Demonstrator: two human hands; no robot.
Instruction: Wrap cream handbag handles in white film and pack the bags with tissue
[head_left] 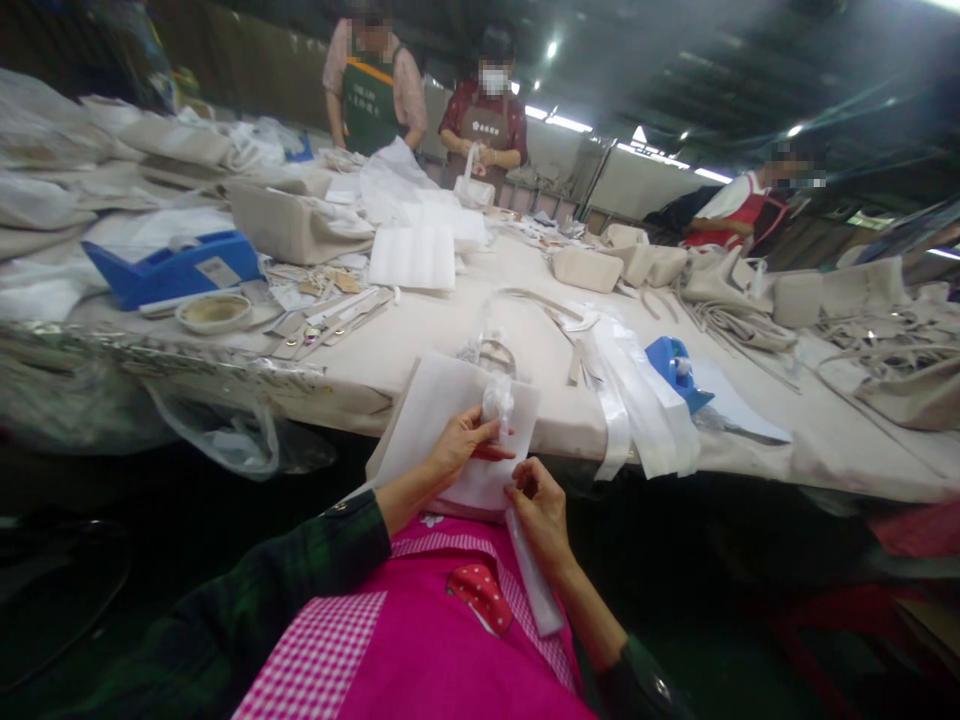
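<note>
A beige bag (380, 452) rests between my apron and the table edge, with a white foam sheet (427, 420) over its front. Clear plastic wrap (497, 398) is bunched around a part at the bag's top, just below a beige handle (501, 352). My left hand (466, 447) pinches the lower end of this wrap between thumb and fingers. Lower and to the right, my right hand (541, 512) is closed on the upper end of a white foam strip (534, 580), which hangs down over my apron.
White strips (637, 400) hang over the table edge beside a blue tape dispenser (673, 368). A larger blue dispenser (176, 268) stands left, near a round dish (214, 313) and beige straps (337, 325). Beige bags (589, 268) lie farther back. Several people work across the table.
</note>
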